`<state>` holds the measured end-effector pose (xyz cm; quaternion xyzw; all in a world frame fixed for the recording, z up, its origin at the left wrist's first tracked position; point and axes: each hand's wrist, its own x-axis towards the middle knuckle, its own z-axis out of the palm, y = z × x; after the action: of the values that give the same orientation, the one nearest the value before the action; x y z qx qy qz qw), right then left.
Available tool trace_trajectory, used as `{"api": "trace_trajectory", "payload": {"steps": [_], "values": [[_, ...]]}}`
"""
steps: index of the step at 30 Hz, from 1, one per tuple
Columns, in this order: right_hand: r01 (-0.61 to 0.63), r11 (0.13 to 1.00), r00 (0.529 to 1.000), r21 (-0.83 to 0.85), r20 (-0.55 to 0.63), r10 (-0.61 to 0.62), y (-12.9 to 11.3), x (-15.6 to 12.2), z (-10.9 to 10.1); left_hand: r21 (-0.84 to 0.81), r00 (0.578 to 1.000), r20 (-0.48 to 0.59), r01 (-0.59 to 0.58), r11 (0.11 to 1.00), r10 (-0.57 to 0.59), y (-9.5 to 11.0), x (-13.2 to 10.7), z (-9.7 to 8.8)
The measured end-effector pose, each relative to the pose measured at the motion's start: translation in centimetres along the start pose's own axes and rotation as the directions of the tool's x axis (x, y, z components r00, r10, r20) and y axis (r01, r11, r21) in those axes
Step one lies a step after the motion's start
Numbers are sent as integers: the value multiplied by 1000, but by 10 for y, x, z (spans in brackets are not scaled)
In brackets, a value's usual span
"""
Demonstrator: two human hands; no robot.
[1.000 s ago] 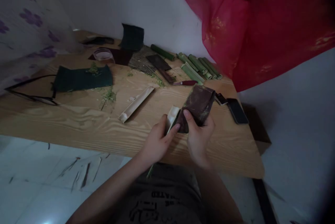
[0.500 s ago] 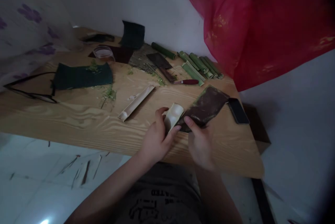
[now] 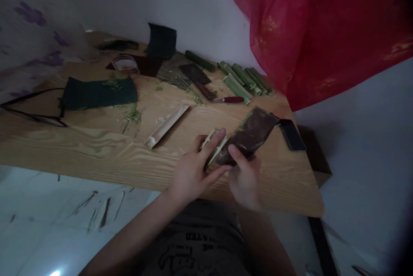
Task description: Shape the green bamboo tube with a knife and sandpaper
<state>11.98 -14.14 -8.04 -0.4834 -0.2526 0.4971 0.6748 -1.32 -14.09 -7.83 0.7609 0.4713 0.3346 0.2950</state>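
Note:
My left hand (image 3: 190,172) is closed around a short piece of split bamboo (image 3: 217,153), its index finger lying across the pale hollow side. A dark brown sheet that looks like sandpaper (image 3: 254,129), dusted with green, is pinched in my right hand (image 3: 245,177), thumb on top. The near end of the sheet meets the right edge of the bamboo, and my left thumb reaches over to that end. Left of my hands, a longer split bamboo half (image 3: 167,126) rests hollow side up on the wooden table (image 3: 106,144).
Green bamboo tubes (image 3: 243,75) lie by the wall, near a red-handled knife (image 3: 232,100). A phone (image 3: 292,134) sits at the right edge. On the left are a dark green sheet (image 3: 100,94), green shavings (image 3: 133,114) and a clear bowl (image 3: 125,64). Red cloth (image 3: 335,39) hangs at right.
My left index finger has moved onto the bamboo's hollow side, and the piece has turned in my hand. The brown sheet has shifted slightly and still touches the bamboo.

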Motion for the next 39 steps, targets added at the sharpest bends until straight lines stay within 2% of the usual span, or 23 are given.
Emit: {"api": "trace_trajectory", "payload": {"steps": [3,6,11,15,20,22,26,32,39], "values": [[72,996,997,-46,-30,-73,-1,0,2,-129,999,25,-19,991,23,-1,2,2],[158,979,986,-126,-31,-163,-1,-1,2,-214,999,-7,-51,975,51,-2,2,5],[95,993,995,-76,14,-94,1,1,-1,-315,996,-68,-83,945,64,-2,0,7],[76,993,993,-91,99,-67,3,6,-5,-437,995,-97,-34,899,-10,1,0,6],[114,991,992,-65,58,-110,0,5,-2,-498,991,-70,67,865,-118,5,3,6],[112,993,994,-48,17,-111,-2,2,1,-505,991,-75,62,861,-115,5,4,7],[90,996,995,1,-39,-90,-3,0,6,-491,989,-145,-63,869,-10,2,5,12],[92,996,992,16,-93,-90,4,2,7,-392,987,-151,-112,913,56,-3,3,16],[83,996,994,-24,-72,-84,13,6,4,-291,994,-108,-63,955,33,-7,0,22]]}}
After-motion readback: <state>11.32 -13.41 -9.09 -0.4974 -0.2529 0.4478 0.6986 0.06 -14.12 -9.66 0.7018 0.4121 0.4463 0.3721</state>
